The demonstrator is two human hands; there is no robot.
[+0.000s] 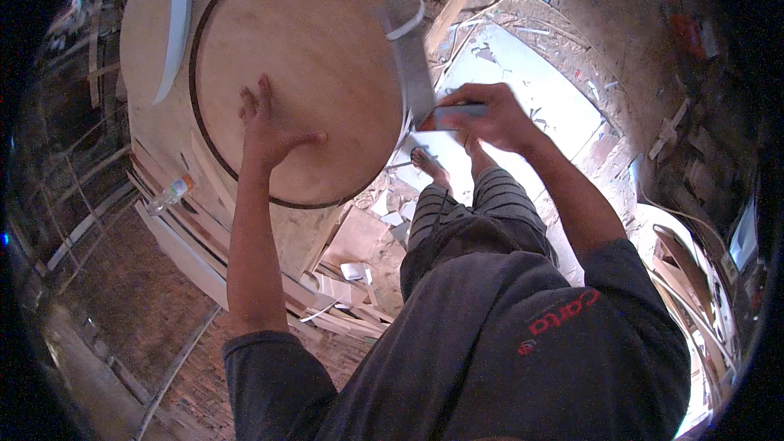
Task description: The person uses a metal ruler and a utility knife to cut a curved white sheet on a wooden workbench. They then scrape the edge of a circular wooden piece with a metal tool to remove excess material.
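My left hand (pixel 265 131) lies with fingers spread on a round tan wooden disc (pixel 327 57), whose left and lower rim is dark. Closed around a red and blue handle, my right hand (pixel 494 118) is just off the disc's right edge. From that handle a wide grey blade (pixel 415 61) runs upward along the disc's edge. It looks like a hand saw, but motion blurs it and its teeth cannot be made out. A curved white strip (pixel 408 23) crosses by the blade's upper part.
A rounded board with a white edge (pixel 143 37) lies left of the disc. A clear bottle (pixel 170 194) rests beside stacked wood strips (pixel 175 245). Scraps litter a white sheet (pixel 531 86) on the floor near my feet. Curved offcuts (pixel 694 278) are piled at the right.
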